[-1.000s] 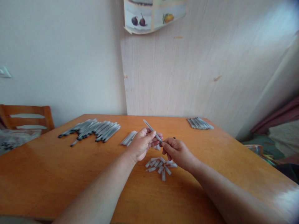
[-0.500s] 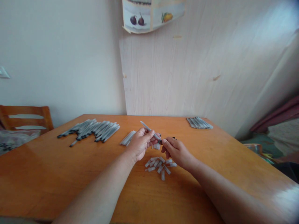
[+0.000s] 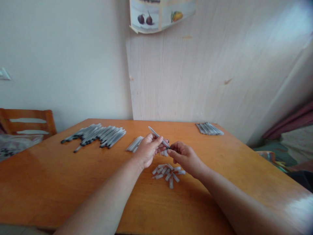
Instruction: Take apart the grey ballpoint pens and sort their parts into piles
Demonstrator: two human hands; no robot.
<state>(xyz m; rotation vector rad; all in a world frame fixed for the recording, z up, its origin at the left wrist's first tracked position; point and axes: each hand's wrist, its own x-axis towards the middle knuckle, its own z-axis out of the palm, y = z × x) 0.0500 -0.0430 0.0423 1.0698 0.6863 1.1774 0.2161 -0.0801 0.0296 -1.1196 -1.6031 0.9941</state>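
My left hand [image 3: 149, 150] is closed on a slim whitish pen [image 3: 154, 132], which slants up to the left above the table. My right hand [image 3: 184, 155] pinches the dark lower end of this pen between thumb and fingers. Just below the hands lies a loose heap of short translucent pen caps [image 3: 168, 173]. Behind my left hand sit a row of pale clear tubes [image 3: 133, 144] and another small group of clear pieces [image 3: 163, 152], both partly hidden by the hand.
On the left of the wooden table [image 3: 97, 186] is a wide pile of pens with black ends [image 3: 97, 135]. A smaller row of pens [image 3: 209, 128] lies at the far right. A chair [image 3: 29, 120] and a plastic bag [image 3: 21, 145] stand beyond the left edge.
The fingers of my right hand have shifted slightly at the pen's dark end, and a small black bit visible behind them is out of sight. My left hand keeps its hold.
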